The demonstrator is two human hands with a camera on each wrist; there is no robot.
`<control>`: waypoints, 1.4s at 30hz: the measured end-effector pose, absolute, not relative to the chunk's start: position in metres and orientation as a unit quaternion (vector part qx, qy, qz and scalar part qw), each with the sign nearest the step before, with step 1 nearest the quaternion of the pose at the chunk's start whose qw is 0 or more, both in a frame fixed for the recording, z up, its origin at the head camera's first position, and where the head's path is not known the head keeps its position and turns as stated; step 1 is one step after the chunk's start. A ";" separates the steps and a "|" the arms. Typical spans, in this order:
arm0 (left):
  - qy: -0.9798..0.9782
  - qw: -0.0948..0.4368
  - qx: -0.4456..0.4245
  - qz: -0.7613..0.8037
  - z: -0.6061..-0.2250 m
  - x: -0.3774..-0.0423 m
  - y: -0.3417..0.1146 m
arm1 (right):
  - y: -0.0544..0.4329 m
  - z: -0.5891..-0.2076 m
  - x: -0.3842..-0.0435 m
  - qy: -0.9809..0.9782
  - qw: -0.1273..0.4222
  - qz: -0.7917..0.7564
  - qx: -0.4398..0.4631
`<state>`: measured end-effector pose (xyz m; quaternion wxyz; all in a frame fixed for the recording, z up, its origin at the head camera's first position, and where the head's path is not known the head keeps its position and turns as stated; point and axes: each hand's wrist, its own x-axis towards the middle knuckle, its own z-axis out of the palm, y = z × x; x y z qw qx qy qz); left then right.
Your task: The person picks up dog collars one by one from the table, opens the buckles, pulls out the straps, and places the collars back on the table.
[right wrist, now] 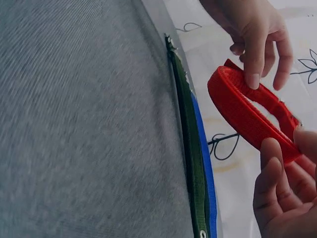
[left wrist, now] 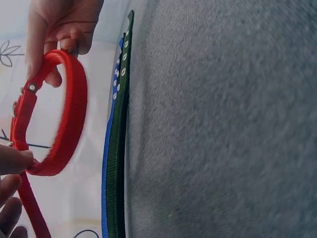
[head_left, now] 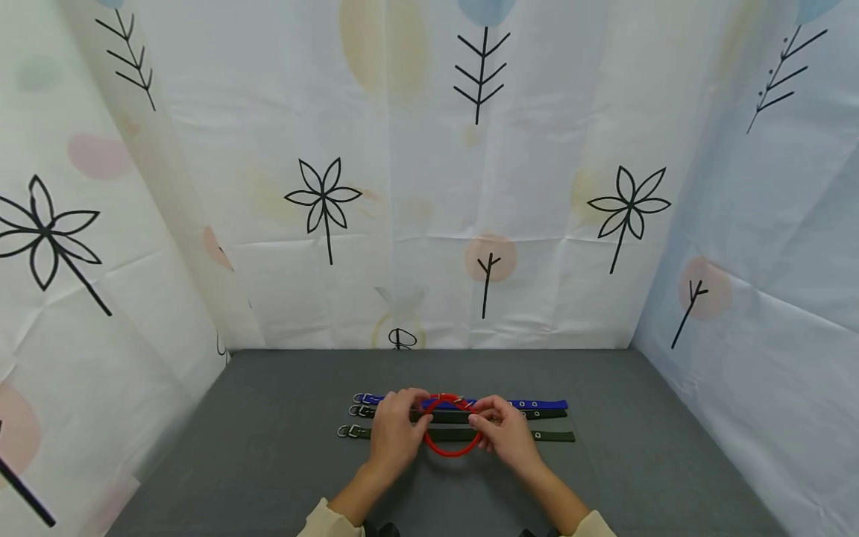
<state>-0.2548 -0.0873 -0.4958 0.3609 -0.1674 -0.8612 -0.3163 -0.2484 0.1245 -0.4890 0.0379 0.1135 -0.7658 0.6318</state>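
A red collar is bent into a closed loop and held up above the table. My left hand pinches its left side between thumb and fingers. On the opposite side my right hand grips the loop the same way. Metal fittings and an eyelet show on the red band in the left wrist view, where a loose strap end hangs past the left fingers. The right wrist view shows the left thumb against the band's inner edge.
Behind the loop, a blue collar, a black collar and a dark green collar lie flat side by side on the grey table, buckles to the left. Patterned white cloth stands around the back and sides.
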 end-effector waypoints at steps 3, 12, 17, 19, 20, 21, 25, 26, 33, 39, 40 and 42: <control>-0.867 0.327 -0.176 -0.332 -0.493 -0.256 -0.090 | 0.124 -0.491 -0.247 -0.774 0.046 0.617 0.136; -0.900 0.146 -0.221 -0.347 -0.478 -0.263 -0.098 | 0.126 -0.496 -0.248 -0.799 0.132 0.547 0.210; -0.885 0.056 -0.219 -0.408 -0.469 -0.266 -0.101 | 0.130 -0.499 -0.251 -0.807 0.185 0.506 0.242; -0.872 0.025 -0.219 -0.437 -0.466 -0.266 -0.102 | 0.131 -0.499 -0.251 -0.806 0.190 0.501 0.251; -0.866 0.009 -0.218 -0.450 -0.465 -0.267 -0.103 | 0.132 -0.500 -0.252 -0.805 0.189 0.501 0.256; -0.860 -0.009 -0.216 -0.462 -0.464 -0.267 -0.103 | 0.133 -0.500 -0.252 -0.804 0.191 0.498 0.263; -0.842 -0.071 -0.205 -0.493 -0.460 -0.269 -0.106 | 0.134 -0.500 -0.251 -0.799 0.205 0.488 0.286; -0.842 -0.081 -0.202 -0.495 -0.459 -0.269 -0.107 | 0.134 -0.501 -0.251 -0.798 0.208 0.487 0.289; -0.836 -0.127 -0.204 -0.493 -0.450 -0.267 -0.110 | 0.131 -0.499 -0.247 -0.796 0.214 0.487 0.289; -0.813 -0.170 -0.198 -0.520 -0.444 -0.264 -0.113 | 0.125 -0.473 -0.230 -0.786 0.180 0.516 0.287; -0.808 -0.171 -0.196 -0.528 -0.444 -0.264 -0.113 | 0.124 -0.468 -0.227 -0.786 0.167 0.523 0.285; -0.802 -0.163 -0.189 -0.542 -0.442 -0.263 -0.112 | 0.123 -0.464 -0.226 -0.788 0.144 0.531 0.276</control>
